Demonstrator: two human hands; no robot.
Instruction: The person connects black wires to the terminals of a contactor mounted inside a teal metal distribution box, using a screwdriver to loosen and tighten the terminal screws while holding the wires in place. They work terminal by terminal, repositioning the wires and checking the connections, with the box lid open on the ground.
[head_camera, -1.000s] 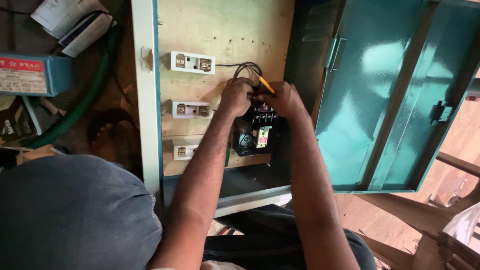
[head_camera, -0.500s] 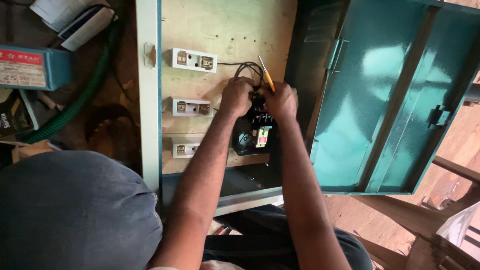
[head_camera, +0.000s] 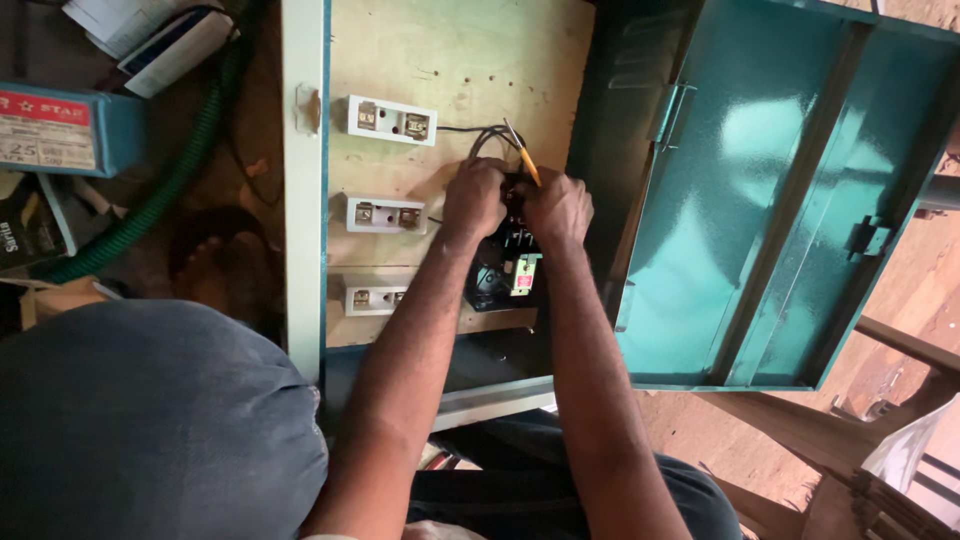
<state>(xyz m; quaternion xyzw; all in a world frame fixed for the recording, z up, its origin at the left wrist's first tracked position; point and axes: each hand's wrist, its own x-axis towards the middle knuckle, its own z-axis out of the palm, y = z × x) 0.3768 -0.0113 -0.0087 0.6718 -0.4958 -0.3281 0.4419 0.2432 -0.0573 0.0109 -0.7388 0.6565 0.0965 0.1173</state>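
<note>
1. Black electrical switch unit (head_camera: 503, 268), with a small green and pink label on its face, sits on a pale plywood backboard (head_camera: 470, 60) inside an open teal metal box (head_camera: 640, 120), right of centre on the board and toward its near edge.
2. My left hand (head_camera: 475, 196) rests at the far end of the unit, fingers curled down over the black wires (head_camera: 487, 138) where they enter it, seemingly to hold them in place. I cannot tell how tightly the fingers close.
3. My right hand (head_camera: 556, 205) is closed around a thin screwdriver with a yellow shaft (head_camera: 522, 155), which sticks out on the far side of my fist. The working end is hidden under my hand, presumably at the unit's terminals.
4. Both hands touch the unit and nearly meet above it, one seeming to steady while the other works the tool.
5. Three white ceramic fuse holders (head_camera: 391, 119) run in a column down the left of the board, well apart from my hands; a wire leads from the farthest one toward the unit.
6. The box's teal door (head_camera: 780, 210) hangs open to the right, leaving the board reachable.
7. On the floor to the left lie a green hose (head_camera: 165, 185) and a blue carton (head_camera: 60, 130); my knee in grey cloth (head_camera: 150, 430) fills the near left corner.
</note>
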